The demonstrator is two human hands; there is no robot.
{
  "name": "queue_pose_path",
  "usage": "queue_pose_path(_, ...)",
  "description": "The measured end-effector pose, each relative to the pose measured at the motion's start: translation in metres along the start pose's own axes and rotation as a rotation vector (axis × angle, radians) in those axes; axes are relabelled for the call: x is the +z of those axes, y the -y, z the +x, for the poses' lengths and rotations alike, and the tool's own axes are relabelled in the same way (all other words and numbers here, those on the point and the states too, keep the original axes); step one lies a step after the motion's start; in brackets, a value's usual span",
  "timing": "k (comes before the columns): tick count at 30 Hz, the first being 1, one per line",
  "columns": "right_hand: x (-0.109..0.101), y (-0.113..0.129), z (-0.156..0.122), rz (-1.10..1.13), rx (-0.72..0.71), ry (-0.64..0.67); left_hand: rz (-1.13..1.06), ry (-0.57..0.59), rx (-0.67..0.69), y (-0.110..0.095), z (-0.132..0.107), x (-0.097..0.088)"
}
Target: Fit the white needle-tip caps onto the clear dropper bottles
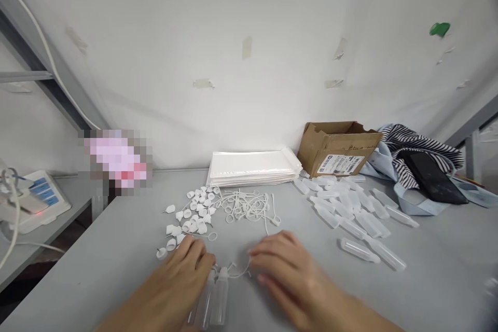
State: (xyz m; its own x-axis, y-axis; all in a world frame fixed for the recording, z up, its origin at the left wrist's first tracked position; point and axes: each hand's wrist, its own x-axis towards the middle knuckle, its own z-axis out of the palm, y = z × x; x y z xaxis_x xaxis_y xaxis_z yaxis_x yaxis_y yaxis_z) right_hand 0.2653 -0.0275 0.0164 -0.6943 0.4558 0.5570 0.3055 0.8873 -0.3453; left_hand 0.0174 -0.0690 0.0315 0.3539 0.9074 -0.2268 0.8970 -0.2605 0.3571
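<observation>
The left hand [184, 264] curled beside near clear bottles [220, 298], the right hand [286, 272], loosely bent, by a white strap [241, 274]; either grip's hold was unclear.

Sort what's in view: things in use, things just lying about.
Seemingly in use:
bottles by the left hand
ringed cords
white caps
loose bottles

Probably lying about:
phone
striped cloth
cardboard box, white envelopes (possibly supplies)

No wording can be read. The white label [329, 164] on the cardboard box [311, 151], right of centre, bears dark print and barcode-like bars; the white device's [61, 206] blue panels [45, 192], far left, are too small.
</observation>
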Motion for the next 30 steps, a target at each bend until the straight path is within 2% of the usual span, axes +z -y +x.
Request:
queue_pose_path(2, 0.012, 0.006, -0.002, -0.087, -0.108, 0.101, 0.040, 0.003, 0.005, 0.002, -0.001, 0.002)
queue_pose_path(5, 0.029, 0.009, -0.005, -0.192, -0.176, 0.148, 0.056, -0.015, 0.021, 0.001, -0.003, 0.003)
queue_pose_path(9, 0.048, 0.008, -0.004, -0.218, -0.154, 0.071, 0.053, -0.040, 0.060, -0.002, -0.003, 0.002)
queue_pose_path(13, 0.063, 0.009, -0.001, -0.192, -0.141, -0.107, 0.051, -0.035, 0.070, -0.008, -0.001, -0.001)
queue_pose_path(17, 0.062, 0.012, 0.001, -0.183, -0.126, -0.042, 0.057, 0.003, 0.044, -0.014, 0.001, -0.004)
queue_pose_path(24, 0.057, 0.014, 0.003, -0.208, -0.159, -0.114, 0.083, 0.033, 0.032, -0.018, 0.001, -0.004)
queue_pose_path(30, 0.058, 0.011, 0.002, -0.194, -0.164, -0.056, 0.104, 0.028, 0.028, -0.019, 0.001, -0.006)
